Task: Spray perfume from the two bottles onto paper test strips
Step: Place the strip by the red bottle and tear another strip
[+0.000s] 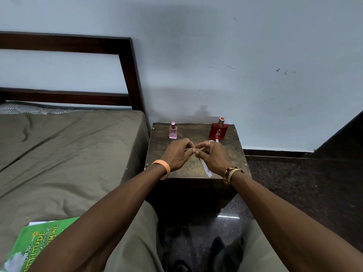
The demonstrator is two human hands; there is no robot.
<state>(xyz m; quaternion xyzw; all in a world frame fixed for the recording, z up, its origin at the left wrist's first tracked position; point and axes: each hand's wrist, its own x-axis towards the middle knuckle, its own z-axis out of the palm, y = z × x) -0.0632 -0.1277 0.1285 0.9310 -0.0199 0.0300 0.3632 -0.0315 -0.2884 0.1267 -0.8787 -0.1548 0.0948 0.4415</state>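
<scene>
Nearest the camera, a green book (35, 246) lies on the bed (68, 144) at lower left, beside the person's trouser-covered legs. Both forearms extend forward from there over the dark floor (294, 193) to a small dark bench (161, 150) that stands against the side of the bed.

The left wrist carries an orange band (163, 167). The right wrist carries brown bracelets (231, 174).

A second strip (206, 168) lies flat on the bench near its front edge, partly under the right hand.

The left hand (177, 154) and the right hand (213, 156) meet above the middle of the bench. On each hand the fingers are curled and the thumb and forefinger tips are closed together. Between these tips a thin pale paper strip (189, 148) is pinched from both ends. How far it reaches beneath the fingers cannot be told. A ring (210, 141) sits on one finger of the right hand.

Behind the hands, two bottles stand upright near the rear edge of the bench, well apart from each other:
- The pink bottle (173, 131) stands at rear left, behind the left hand.
- The red bottle (218, 130), the larger of the two, stands at rear right, behind the right hand. A small white piece (217, 140) shows at its base; what it is cannot be told.

Neither hand touches a bottle. Beyond the bench rises a pale wall (255, 55), with the dark wooden headboard (125, 61) at the far left.
</scene>
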